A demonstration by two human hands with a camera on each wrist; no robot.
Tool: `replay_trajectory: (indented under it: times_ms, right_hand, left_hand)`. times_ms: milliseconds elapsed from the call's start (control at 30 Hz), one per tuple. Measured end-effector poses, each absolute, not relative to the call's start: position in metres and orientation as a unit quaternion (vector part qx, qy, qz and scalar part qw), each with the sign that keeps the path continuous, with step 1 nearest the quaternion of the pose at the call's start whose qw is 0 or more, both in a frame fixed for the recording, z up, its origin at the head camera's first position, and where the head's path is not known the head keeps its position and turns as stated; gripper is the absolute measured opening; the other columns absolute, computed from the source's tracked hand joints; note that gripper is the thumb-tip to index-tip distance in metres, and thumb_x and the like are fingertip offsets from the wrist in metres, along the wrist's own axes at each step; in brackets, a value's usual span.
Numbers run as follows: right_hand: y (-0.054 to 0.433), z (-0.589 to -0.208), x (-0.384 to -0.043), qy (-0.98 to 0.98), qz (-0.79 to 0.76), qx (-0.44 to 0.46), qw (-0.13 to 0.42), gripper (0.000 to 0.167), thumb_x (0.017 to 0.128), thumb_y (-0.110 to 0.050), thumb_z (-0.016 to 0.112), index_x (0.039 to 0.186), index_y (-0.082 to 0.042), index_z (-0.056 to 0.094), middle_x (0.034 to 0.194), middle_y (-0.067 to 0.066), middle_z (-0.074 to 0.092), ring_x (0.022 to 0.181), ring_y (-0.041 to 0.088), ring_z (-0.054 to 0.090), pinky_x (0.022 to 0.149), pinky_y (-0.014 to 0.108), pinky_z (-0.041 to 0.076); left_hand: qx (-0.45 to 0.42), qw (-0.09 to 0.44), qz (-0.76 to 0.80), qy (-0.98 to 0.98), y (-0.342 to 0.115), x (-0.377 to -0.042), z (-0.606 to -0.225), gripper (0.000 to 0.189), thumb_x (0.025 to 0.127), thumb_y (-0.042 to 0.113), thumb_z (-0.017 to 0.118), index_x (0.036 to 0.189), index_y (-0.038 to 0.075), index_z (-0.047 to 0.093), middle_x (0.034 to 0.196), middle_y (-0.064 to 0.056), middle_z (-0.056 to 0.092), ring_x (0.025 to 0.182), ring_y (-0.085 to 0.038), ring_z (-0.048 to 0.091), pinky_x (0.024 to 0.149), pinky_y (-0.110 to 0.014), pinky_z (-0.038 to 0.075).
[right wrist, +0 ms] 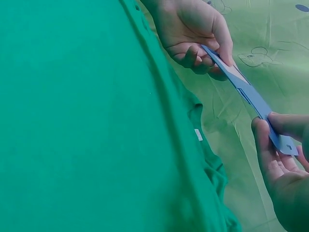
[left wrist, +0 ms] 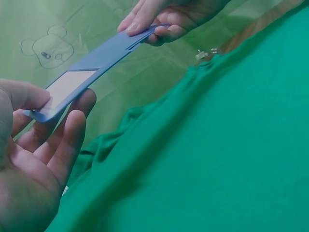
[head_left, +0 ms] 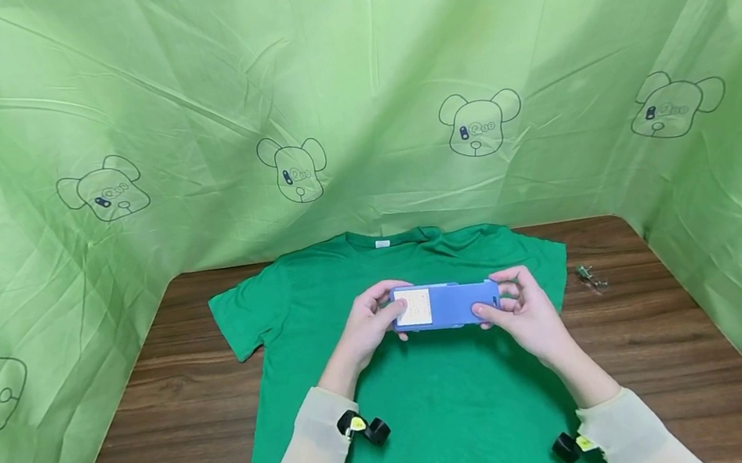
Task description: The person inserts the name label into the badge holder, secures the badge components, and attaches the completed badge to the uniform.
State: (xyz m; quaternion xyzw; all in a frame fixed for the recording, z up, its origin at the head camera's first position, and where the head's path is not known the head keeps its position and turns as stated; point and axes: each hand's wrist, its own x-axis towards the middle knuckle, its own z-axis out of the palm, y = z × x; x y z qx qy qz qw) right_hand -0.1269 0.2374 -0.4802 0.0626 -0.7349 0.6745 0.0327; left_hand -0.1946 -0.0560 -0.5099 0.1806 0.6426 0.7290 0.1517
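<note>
- Pale green fabric (head_left: 345, 45) is hanging in creases around the back and both sides, and outlined animal heads (head_left: 480, 125) with round ears are showing across it.
- Dark wood grain is running across the table (head_left: 162, 419) that I am looking down on.
- Spread over the middle of that table, a green T-shirt (head_left: 424, 406) is lying with its neckline toward the back fabric and its short sleeves reaching out to either side; a small white tag (head_left: 382, 244) is showing at the collar.
- Above the shirt's chest, a flat blue panel (head_left: 451, 305) is being held up lengthwise between both hands, and the wrist views are showing it raised clear of the cloth.
- One end of the panel is carrying a white sticker (head_left: 419, 308); its markings are looking too small to read.
- At that end, the left hand (head_left: 365, 327) is gripping, its thumb pressing on the sticker and its fingers supporting from behind.
- At the other end, the right hand (head_left: 531, 316) is pinching the panel, thumb in front and fingers behind.
- Black devices (head_left: 376, 432) with yellow bits are sitting at both wrists, beside pale cuffs (head_left: 328, 408).
- Near the shirt's sleeve on the person's right, some small shiny pieces (head_left: 589, 277) are lying on the wood; I am not managing to tell what they are.
</note>
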Motion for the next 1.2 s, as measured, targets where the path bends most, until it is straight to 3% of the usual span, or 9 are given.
replay_trajectory:
  times_ms: [500, 767, 1200]
  right_hand:
    - [0.248, -0.472, -0.127, -0.735, 0.675, 0.032, 0.05, 0.061, 0.101, 0.001, 0.077, 0.15, 0.004, 0.039, 0.112, 0.017, 0.067, 0.088, 0.018, 0.079, 0.082, 0.043, 0.068]
    - [0.253, -0.473, -0.128, -0.697, 0.712, 0.052, 0.069, 0.044, 0.106, 0.0, 0.069, 0.143, 0.008, 0.046, 0.103, 0.008, 0.069, 0.084, 0.016, 0.078, 0.085, 0.037, 0.066]
    - [0.252, -0.475, -0.129, -0.693, 0.715, 0.05, 0.077, 0.042, 0.102, 0.004, 0.074, 0.137, 0.015, 0.053, 0.097, 0.002, 0.078, 0.08, 0.012, 0.078, 0.077, 0.033, 0.067]
  left_hand:
    - [0.153, 0.144, 0.774, 0.598, -0.059, -0.195, -0.509, 0.03, 0.11, 0.004, 0.06, 0.134, -0.013, 0.066, 0.106, -0.009, 0.079, 0.076, -0.014, 0.072, 0.065, -0.032, 0.065]
    - [0.154, 0.147, 0.782, 0.586, -0.059, -0.197, -0.51, 0.029, 0.107, -0.001, 0.065, 0.133, -0.015, 0.066, 0.102, -0.006, 0.08, 0.078, -0.016, 0.071, 0.064, -0.031, 0.065]
    - [0.166, 0.147, 0.785, 0.578, -0.053, -0.192, -0.507, 0.027, 0.106, -0.003, 0.066, 0.131, -0.013, 0.068, 0.102, -0.003, 0.081, 0.079, -0.014, 0.074, 0.063, -0.031, 0.065]
